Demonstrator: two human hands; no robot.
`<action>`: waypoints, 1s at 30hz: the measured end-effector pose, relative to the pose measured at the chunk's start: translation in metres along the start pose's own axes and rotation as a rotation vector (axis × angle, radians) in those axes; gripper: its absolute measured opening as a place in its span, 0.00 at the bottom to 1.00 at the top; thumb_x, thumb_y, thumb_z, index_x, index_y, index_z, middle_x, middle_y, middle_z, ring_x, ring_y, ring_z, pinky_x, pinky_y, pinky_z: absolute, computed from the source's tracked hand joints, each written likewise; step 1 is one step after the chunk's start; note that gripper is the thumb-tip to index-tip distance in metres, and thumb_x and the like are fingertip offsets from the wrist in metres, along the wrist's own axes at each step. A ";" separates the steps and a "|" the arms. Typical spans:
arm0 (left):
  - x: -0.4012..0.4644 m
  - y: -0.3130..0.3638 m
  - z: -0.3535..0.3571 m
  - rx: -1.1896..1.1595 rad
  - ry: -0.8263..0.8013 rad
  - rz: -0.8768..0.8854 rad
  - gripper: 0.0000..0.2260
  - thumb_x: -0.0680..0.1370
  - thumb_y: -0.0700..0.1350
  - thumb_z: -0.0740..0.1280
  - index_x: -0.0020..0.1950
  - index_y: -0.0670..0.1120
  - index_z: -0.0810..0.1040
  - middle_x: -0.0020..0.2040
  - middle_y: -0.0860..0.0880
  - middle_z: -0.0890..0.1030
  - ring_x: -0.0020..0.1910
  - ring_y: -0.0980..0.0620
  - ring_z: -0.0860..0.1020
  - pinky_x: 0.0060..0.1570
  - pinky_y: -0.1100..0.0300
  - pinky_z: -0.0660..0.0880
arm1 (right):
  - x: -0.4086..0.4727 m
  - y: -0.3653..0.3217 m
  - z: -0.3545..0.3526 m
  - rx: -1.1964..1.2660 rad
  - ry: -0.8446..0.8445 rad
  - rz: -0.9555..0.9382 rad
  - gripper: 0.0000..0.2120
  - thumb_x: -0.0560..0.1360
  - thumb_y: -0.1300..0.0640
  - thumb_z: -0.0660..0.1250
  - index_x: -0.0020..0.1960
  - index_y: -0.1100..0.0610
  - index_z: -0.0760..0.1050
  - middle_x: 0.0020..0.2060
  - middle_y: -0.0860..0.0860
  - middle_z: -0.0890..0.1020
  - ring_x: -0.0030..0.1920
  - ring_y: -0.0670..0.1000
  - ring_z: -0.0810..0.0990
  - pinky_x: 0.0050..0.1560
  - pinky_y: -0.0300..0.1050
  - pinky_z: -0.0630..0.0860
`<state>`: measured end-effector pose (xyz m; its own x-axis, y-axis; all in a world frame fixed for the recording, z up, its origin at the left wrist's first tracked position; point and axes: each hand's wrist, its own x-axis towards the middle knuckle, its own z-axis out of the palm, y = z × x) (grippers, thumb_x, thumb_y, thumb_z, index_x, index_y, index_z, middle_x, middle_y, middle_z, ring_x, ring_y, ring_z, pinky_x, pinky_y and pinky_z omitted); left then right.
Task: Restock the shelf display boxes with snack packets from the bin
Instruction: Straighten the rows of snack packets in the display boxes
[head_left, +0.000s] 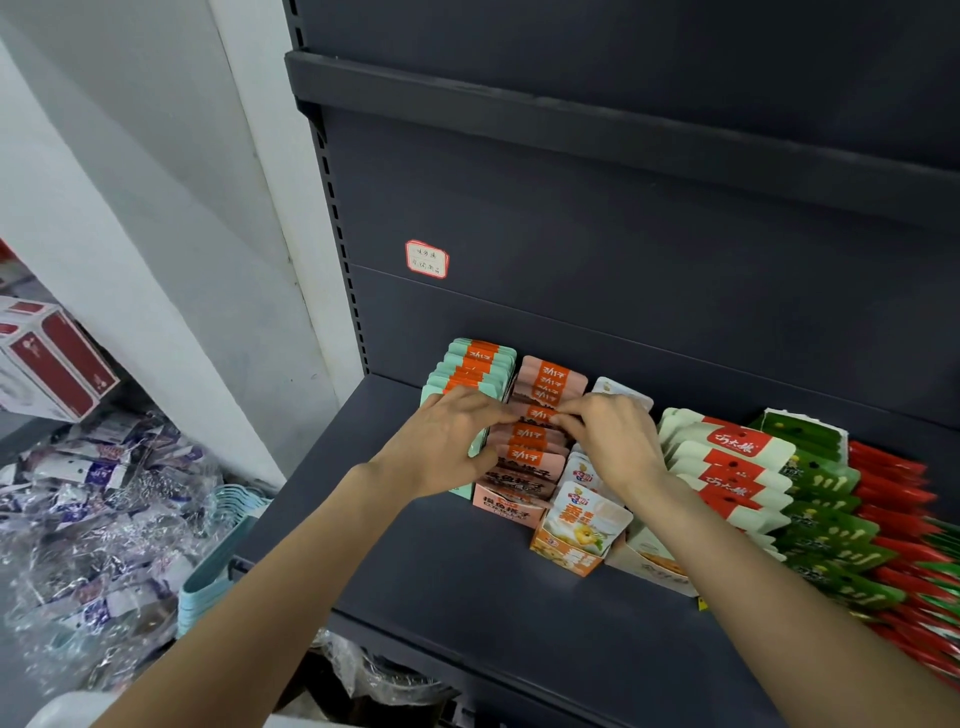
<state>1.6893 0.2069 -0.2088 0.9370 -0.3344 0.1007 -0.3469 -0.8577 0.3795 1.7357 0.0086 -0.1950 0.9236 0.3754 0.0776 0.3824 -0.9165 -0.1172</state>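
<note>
Left hand (447, 441) and right hand (608, 441) pinching pink snack packets (530, 436) with orange header strips, standing in pink display box (506, 506) on dark shelf (415, 545), mint packets (475, 371) beside, handwritten red-bordered label (427, 259) illegible, blue basket (218, 566) lower left

label on back panel (426, 259): handwriting too small to read
red packets (914, 561): cut off by right edge, right of the pink display box (506, 506)
fingertips (563, 422): hidden among its pink packets (550, 387)
</note>
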 end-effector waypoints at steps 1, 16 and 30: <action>-0.001 -0.001 0.000 0.027 0.003 0.005 0.20 0.78 0.48 0.62 0.70 0.52 0.69 0.69 0.54 0.70 0.70 0.54 0.62 0.69 0.54 0.59 | 0.000 -0.001 0.001 -0.011 0.022 0.002 0.13 0.79 0.48 0.61 0.56 0.49 0.80 0.51 0.49 0.83 0.53 0.51 0.81 0.57 0.51 0.74; 0.011 0.003 -0.001 0.142 -0.040 0.067 0.23 0.81 0.52 0.55 0.76 0.49 0.58 0.77 0.52 0.57 0.76 0.53 0.53 0.70 0.63 0.46 | 0.009 0.002 0.004 0.146 0.007 0.075 0.12 0.78 0.55 0.64 0.60 0.50 0.79 0.54 0.51 0.82 0.55 0.53 0.80 0.55 0.51 0.76; 0.037 0.005 -0.001 0.084 -0.056 -0.034 0.25 0.81 0.54 0.54 0.76 0.49 0.55 0.76 0.50 0.58 0.75 0.53 0.54 0.74 0.55 0.53 | 0.012 0.003 0.007 0.118 0.068 0.069 0.24 0.81 0.52 0.57 0.75 0.56 0.60 0.69 0.51 0.66 0.68 0.51 0.67 0.63 0.47 0.70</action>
<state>1.7220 0.1910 -0.2025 0.9453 -0.3240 0.0363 -0.3194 -0.8978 0.3032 1.7483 0.0108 -0.2017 0.9454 0.2980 0.1320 0.3221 -0.9159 -0.2396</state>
